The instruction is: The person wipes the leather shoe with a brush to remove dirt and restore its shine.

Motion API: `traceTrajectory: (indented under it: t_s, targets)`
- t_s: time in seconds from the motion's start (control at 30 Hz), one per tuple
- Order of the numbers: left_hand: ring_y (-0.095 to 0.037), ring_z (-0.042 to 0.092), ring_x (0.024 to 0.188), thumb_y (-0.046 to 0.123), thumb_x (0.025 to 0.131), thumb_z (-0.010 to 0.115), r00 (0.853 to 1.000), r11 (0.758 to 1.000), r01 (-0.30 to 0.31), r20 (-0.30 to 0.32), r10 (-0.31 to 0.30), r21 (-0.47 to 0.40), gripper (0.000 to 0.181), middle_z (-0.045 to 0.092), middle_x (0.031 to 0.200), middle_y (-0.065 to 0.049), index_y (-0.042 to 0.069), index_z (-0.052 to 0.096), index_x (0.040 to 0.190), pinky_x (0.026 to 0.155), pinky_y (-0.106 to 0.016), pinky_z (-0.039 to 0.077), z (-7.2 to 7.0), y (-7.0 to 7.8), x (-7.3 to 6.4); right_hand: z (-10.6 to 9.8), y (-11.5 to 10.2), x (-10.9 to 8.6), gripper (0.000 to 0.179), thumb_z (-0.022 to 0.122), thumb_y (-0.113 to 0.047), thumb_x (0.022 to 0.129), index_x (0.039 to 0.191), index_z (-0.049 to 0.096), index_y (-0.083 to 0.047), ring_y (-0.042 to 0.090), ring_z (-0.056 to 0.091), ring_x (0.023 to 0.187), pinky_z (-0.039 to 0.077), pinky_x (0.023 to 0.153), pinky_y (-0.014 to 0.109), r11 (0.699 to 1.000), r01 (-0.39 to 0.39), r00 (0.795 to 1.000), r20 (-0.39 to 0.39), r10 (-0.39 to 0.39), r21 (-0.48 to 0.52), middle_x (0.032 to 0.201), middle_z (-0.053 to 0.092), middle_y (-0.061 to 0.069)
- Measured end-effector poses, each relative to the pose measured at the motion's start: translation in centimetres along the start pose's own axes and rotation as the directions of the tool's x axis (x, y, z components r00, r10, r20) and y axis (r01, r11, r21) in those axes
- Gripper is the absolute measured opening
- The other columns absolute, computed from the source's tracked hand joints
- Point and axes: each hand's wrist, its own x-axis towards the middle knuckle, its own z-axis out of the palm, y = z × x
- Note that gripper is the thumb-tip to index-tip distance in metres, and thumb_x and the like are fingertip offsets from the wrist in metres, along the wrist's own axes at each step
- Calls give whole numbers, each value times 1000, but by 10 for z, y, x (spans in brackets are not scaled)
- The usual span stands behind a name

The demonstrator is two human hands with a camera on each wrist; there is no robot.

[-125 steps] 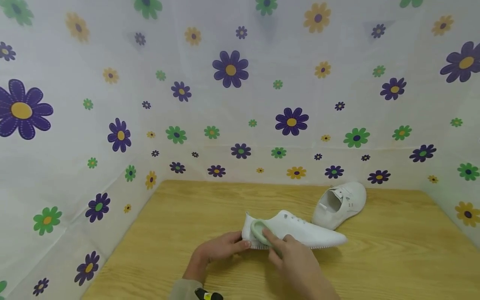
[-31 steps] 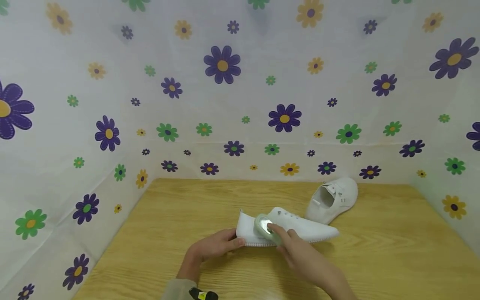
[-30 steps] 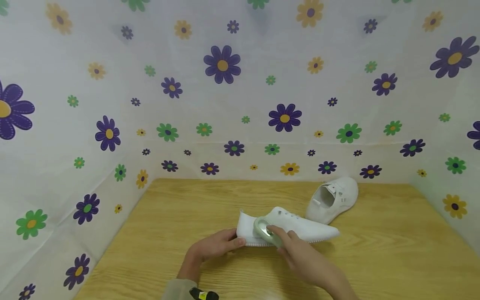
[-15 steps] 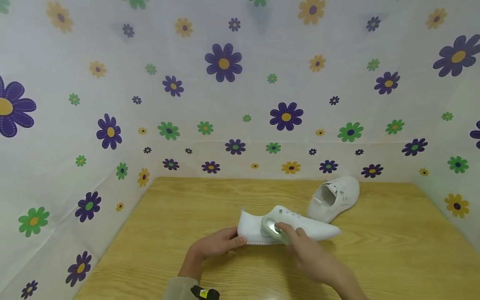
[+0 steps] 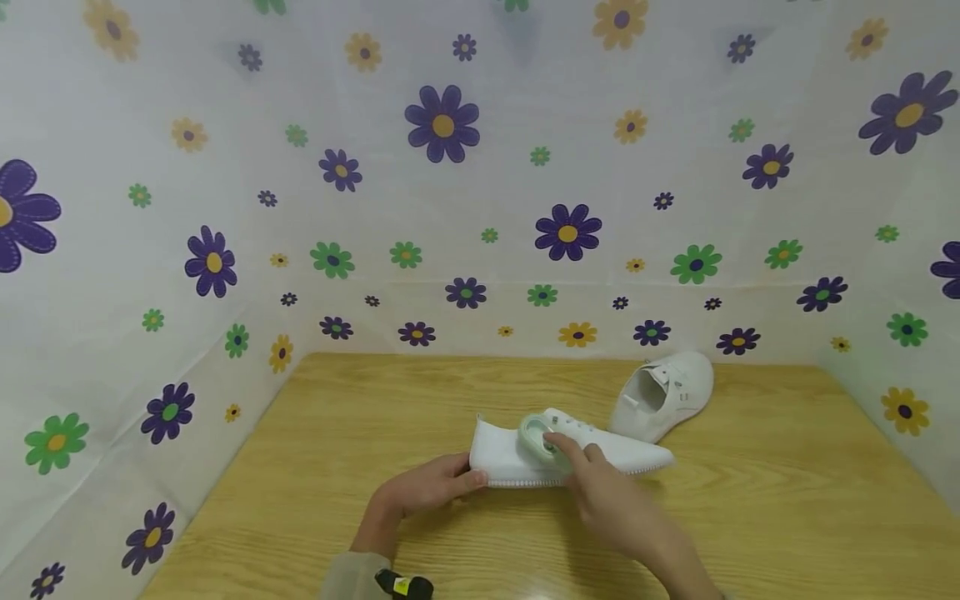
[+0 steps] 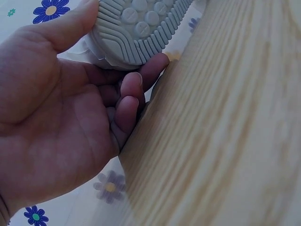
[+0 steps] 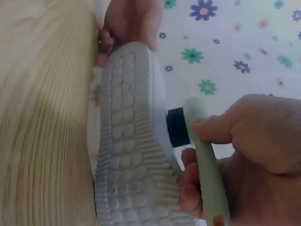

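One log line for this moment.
Left hand: holds white shoe at heel | Right hand: holds green brush, dark bristles against shoe's side | Second shoe: farther back on table

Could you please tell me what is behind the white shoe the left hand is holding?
Behind its front half, the other white shoe rests on the wooden table; whether they touch is unclear. The held shoe hides the table directly behind it.
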Motion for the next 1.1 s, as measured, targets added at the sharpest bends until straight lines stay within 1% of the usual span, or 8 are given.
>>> traceTrajectory:
  t_s: [0.13,0.27,0.47,0.63,0.8,0.9,0.97,1.1]
  targets:
    - [-19,54,110,48,103,48,1000,1000,-11,10,11,0,57,58,127,-4,7,47,143,96,-38,44,-1,0,-2,0,-3,-2,50,52,-4,101,146,39,-22,13,51,68,47,60,27,1000,-1,999,51,1,16,100,56,13]
    - [-19,53,112,48,103,48,1000,1000,-7,13,7,-1,58,57,130,-5,7,46,144,98,-39,44,-1,0,-3,1,-4,-2,51,54,-3,100,146,40,-21,14,49,66,45,57,28,998,-67,998,6,67,2,98,55,13]
    - [-20,54,109,47,103,47,1000,1000,-17,11,17,9,57,58,126,-6,6,46,143,95,-38,45,-1,1,-4,6,-8,0,51,54,-2,100,146,40,-19,14,48,67,45,57,27,1000,-1,1000,5,1,-16,95,54,12]
    - [-19,53,109,49,103,48,1000,1000,1,-1,-1,8,58,58,126,-4,6,46,143,97,-39,43,-2,-1,-3,4,-7,0,51,56,-2,99,145,42,-19,15,47,67,45,58,30,998,-47,998,-54,45,-39,92,53,11]
    - [-18,53,111,46,104,48,1000,1000,-27,15,27,12,55,58,127,-5,7,46,143,97,-37,44,-1,-2,-2,2,-4,-1,53,53,0,99,147,39,-18,14,55,74,50,65,30,1000,8,999,35,-8,15,96,55,10]
    - [-18,52,112,46,104,48,999,999,-44,15,44,13,55,58,128,-5,7,47,142,99,-37,42,0,0,-1,-2,0,-4,55,54,4,97,145,40,-19,16,54,73,48,62,31,1000,-16,1000,13,16,19,95,54,11]
    - [-18,52,114,47,103,48,1000,999,-30,6,30,16,57,57,130,-4,7,46,143,101,-38,42,0,1,-1,-3,1,-3,55,54,4,97,145,39,-18,15,52,69,47,58,30,1000,-31,999,-13,31,-4,94,53,12]
    - [-18,52,119,47,103,48,1000,1000,-19,7,19,11,58,56,135,-5,7,44,145,104,-40,41,0,2,-1,-3,0,-1,51,51,0,100,147,36,-14,14,51,69,49,60,29,1000,10,1000,25,-9,-28,94,53,11]
